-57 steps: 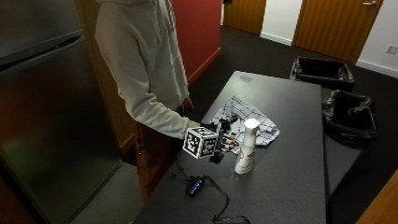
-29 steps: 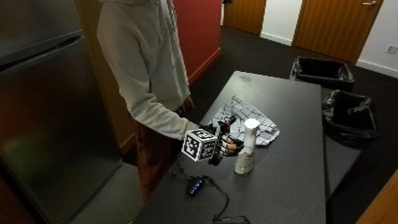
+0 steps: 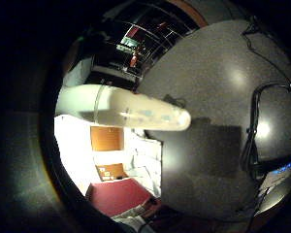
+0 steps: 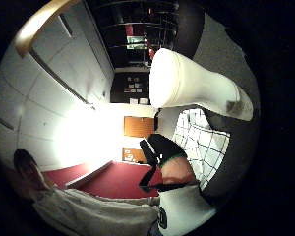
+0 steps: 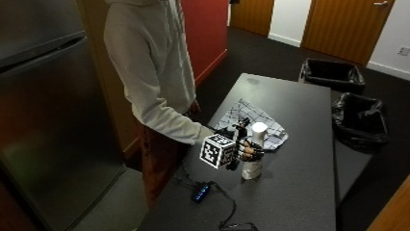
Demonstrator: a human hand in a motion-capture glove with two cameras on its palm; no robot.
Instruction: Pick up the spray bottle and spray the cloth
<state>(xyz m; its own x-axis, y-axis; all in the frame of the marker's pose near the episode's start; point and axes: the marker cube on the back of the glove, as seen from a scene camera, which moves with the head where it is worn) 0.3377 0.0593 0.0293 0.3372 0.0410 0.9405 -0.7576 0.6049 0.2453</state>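
Outside view — one spray bottle (image 5: 253, 154), one cloth (image 5: 253, 122), right hand (image 5: 249, 150) gripping bottle.

No readable text – spray bottle (image 5: 253, 153) label marks too blurred to read.

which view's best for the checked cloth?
Outside view: the checked cloth lies whole on the table, behind the spray bottle. Thumb side palm view shows only one patch; little finger side view, a dim corner.

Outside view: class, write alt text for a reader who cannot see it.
A person's gloved right hand grips a white spray bottle standing on a dark table. A checked cloth lies just behind it.
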